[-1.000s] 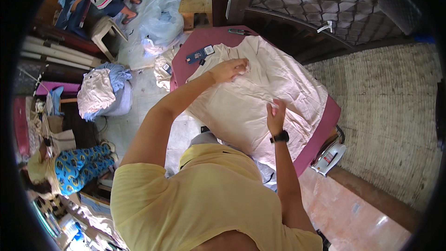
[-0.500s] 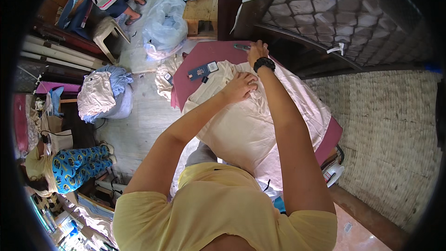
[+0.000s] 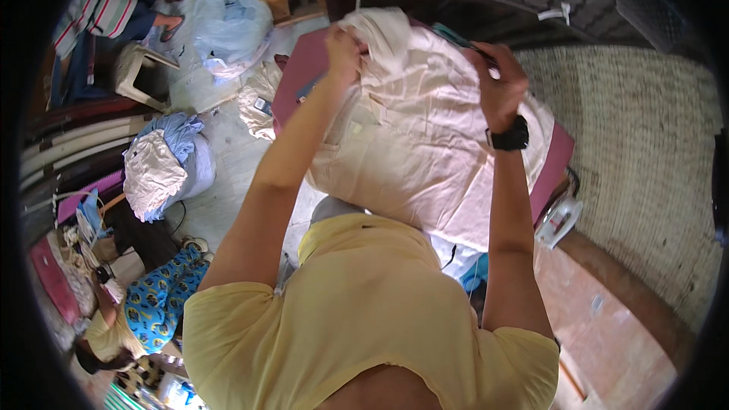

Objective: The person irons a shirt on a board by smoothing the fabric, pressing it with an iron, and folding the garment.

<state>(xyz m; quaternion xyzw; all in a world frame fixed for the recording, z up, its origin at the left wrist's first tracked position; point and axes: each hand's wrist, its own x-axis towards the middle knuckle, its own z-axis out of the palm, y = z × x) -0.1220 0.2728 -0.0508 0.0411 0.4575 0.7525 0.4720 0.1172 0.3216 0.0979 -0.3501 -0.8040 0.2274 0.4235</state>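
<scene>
Left grip [image 3: 345, 55]: cream garment [image 3: 410, 159]; right grip [image 3: 500, 85]: green tool [image 3: 450, 35]

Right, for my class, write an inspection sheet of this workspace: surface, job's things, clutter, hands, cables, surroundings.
Surface: maroon-covered table, mostly hidden by cloth.
Job's things: wrinkled cream garment; slim dark-green tool, type unclear.
Clutter: cream-and-blue clothes pile at left.
Hands: left hand holds the garment's bunched upper part; right hand holds the tool.
Cables: dark cord beside white iron.
Surroundings: plastic stool; one person upper left, another lower left.
</scene>
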